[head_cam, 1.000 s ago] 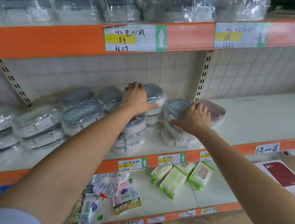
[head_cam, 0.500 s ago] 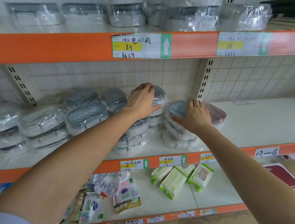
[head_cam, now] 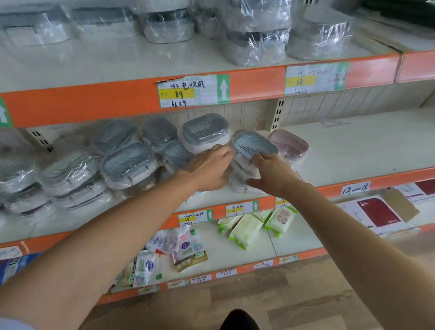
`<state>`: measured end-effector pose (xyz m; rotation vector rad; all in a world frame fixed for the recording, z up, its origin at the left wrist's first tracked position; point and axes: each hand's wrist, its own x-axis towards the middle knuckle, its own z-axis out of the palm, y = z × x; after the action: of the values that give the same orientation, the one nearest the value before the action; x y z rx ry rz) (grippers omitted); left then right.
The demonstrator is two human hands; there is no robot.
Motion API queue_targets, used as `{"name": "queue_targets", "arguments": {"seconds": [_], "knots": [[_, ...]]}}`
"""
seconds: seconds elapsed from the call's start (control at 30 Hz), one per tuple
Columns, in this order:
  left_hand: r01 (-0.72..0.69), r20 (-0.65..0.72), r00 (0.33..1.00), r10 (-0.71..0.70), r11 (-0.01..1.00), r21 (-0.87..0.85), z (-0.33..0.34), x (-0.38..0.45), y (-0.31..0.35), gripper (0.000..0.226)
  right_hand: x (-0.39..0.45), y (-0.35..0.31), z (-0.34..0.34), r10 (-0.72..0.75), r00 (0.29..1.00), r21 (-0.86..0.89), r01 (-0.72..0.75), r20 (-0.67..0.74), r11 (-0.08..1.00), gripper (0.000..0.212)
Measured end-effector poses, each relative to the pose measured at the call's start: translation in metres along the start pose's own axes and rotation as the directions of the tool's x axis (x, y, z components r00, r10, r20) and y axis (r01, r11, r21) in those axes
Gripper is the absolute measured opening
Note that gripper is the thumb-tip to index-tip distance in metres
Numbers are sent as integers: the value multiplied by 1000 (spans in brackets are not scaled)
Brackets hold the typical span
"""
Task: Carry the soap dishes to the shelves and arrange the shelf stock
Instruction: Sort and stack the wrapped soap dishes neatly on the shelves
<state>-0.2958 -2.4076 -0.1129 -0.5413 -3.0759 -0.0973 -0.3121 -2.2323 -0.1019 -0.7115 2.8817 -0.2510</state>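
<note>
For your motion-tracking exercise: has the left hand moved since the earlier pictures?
Yes. The left hand has dropped from the top of the grey-lidded stack to its front side, lower and nearer the shelf's orange edge.
</note>
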Motion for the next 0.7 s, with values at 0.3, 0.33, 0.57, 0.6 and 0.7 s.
{"name": "queue_targets", "arguments": {"seconds": [0.3, 0.33, 0.57, 0.6, 0.7], "knots": [[-24, 366, 930, 13, 999, 25, -41, -53, 11, 42, -59, -20, -29, 51, 980, 65, -65, 192, 996, 52], [-25, 378, 926, 18, 1000, 14, -47, -58, 12, 42, -64, -24, -33, 50, 980, 64, -63, 193, 996, 52], [-33, 431, 900, 67, 996, -85, -83, -89, 21, 53, -100, -53, -56, 44, 970, 87, -66, 238, 994, 53], [-46, 434, 897, 81, 995, -91, -89, -92, 23, 53, -104, -58, -61, 41, 968, 101, -68, 249, 993, 54], [-71, 413, 904, 113, 991, -116, -107, -97, 28, 52, -111, -69, -81, 35, 966, 124, -69, 255, 990, 55]]}}
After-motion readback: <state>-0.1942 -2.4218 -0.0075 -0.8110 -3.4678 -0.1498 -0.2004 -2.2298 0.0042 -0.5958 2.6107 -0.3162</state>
